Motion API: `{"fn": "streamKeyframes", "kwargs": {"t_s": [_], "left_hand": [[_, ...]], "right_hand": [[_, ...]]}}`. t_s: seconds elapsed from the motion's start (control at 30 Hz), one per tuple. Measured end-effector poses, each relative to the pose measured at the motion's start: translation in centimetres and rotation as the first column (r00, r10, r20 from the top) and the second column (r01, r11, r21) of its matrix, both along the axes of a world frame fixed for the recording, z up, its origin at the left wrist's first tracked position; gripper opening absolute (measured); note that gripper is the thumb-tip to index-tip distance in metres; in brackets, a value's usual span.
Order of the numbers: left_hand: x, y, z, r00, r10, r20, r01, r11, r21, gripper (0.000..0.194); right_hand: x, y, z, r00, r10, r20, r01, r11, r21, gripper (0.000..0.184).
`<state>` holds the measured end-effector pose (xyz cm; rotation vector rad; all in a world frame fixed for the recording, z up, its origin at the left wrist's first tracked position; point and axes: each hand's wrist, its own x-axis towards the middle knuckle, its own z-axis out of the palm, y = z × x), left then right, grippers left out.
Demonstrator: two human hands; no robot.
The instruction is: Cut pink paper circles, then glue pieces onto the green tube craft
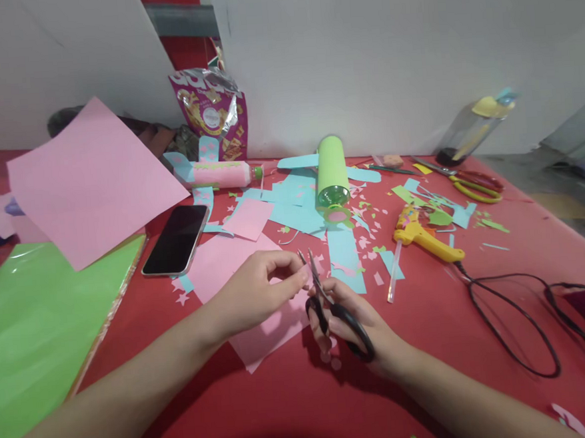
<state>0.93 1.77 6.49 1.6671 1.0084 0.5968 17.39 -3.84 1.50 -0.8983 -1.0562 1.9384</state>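
Note:
My right hand is closed on a pair of black-handled scissors, whose blades stand apart and point up and away from me. Just left of the blades, my left hand pinches a small piece of pink paper, mostly hidden by the fingers. Under both hands lie sheets of pink paper. A few small pink paper circles show below the right hand. Beyond the hands, a green paper-wrapped bottle with blue paper strips lies beside a pink paper-wrapped bottle.
A phone and green sheets in plastic lie left. On the right are a yellow glue gun with its cord, yellow-handled scissors and a clear bottle. A snack bag stands behind; paper scraps are scattered about.

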Motion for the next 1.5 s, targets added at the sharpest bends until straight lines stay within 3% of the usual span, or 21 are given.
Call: {"fn": "streamKeyframes", "kwargs": {"t_s": [0.27,0.9,1.17,1.37,1.5], "left_hand": [[-0.6,0.4,0.3,0.996,-0.067,-0.055,0.067,0.998,0.000,0.021],[-1.2,1.0,0.6,0.982,-0.093,-0.164,0.095,0.995,0.005,0.022],[-1.0,1.0,0.6,0.980,-0.086,-0.178,0.083,0.996,-0.024,0.022],[-0.6,0.6,-0.1,0.942,-0.234,-0.240,0.238,0.971,-0.012,0.022],[-0.2,0.2,-0.7,0.882,-0.360,-0.304,0.364,0.930,-0.046,0.024]], "right_hand": [[-0.1,0.1,0.3,0.998,0.020,0.061,-0.019,1.000,-0.008,0.048],[-0.3,0.0,0.0,1.000,-0.016,0.016,0.016,0.998,-0.055,0.039],[-0.5,0.2,0.0,0.993,-0.119,0.028,0.121,0.990,-0.071,0.037],[-0.4,0.3,0.2,0.964,-0.266,0.013,0.266,0.964,0.010,0.043],[-0.5,0.3,0.5,0.949,-0.310,0.063,0.311,0.950,-0.022,0.042]]}}
